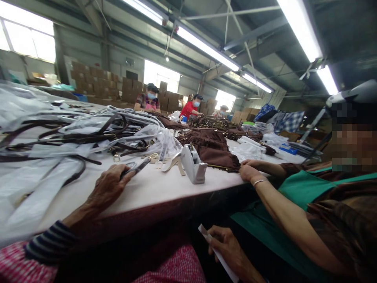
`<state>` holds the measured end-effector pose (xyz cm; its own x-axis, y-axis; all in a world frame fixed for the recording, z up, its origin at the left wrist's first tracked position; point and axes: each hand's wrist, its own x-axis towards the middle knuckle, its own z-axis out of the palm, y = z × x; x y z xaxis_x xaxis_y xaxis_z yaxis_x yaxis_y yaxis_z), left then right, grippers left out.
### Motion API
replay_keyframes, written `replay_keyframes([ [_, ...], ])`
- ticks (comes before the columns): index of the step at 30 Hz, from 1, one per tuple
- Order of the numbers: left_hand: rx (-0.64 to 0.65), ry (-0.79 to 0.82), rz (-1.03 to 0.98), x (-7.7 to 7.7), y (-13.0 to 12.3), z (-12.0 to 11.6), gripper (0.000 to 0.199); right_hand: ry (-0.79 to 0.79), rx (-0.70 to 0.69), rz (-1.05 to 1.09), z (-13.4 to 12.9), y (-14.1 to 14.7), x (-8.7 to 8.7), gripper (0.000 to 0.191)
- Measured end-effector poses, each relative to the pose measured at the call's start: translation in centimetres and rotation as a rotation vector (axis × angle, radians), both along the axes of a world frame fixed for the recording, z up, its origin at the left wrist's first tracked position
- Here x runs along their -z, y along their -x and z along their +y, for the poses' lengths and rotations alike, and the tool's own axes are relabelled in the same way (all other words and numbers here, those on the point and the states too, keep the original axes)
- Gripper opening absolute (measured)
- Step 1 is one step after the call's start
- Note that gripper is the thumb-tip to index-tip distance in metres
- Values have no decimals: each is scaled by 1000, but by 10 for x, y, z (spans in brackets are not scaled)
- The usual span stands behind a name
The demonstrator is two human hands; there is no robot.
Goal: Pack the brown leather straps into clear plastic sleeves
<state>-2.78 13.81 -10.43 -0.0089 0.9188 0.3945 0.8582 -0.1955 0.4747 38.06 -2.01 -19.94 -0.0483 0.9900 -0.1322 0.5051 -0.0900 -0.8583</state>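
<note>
Fingers bent around a dark strap with a metal clasp, my left hand rests at the near edge of the white table. Clear plastic wraps part of the straps around it. Below the table edge, over my lap, my right hand pinches a long white strip. A grey tape dispenser stands on the table to the right of my left hand.
Plastic-wrapped dark straps heap across the left. Brown fabric pieces are stacked beyond the dispenser. A person in a green apron sits close at right, hands on the brown fabric. Others work across the table.
</note>
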Motion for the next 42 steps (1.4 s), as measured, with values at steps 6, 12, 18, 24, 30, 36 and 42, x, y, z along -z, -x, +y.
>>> replay_keyframes([
  [6, -106, -91, 16, 2, 16, 18, 36, -471, -152, -538, 4, -14, 4, 14],
  [12, 13, -120, 20, 19, 11, 24, 34, -530, -234, -783, 95, 90, -87, 26],
  [18, 9, -49, -78, 15, 14, 23, 37, -330, -408, -857, 170, 108, -146, 21],
  [24, 39, -12, -114, 13, 11, 21, 40, -408, -341, -875, 223, 116, -131, 21],
  [30, 33, -13, -116, 11, 12, 20, 39, -461, -433, -901, 268, 144, -109, 20],
  [36, 49, -54, -211, 10, 13, 19, 35, -495, -483, -852, 280, 144, -109, 17],
  [42, 96, 42, -443, -3, 20, 9, 48, -578, -377, -750, 266, 141, -113, 17],
])
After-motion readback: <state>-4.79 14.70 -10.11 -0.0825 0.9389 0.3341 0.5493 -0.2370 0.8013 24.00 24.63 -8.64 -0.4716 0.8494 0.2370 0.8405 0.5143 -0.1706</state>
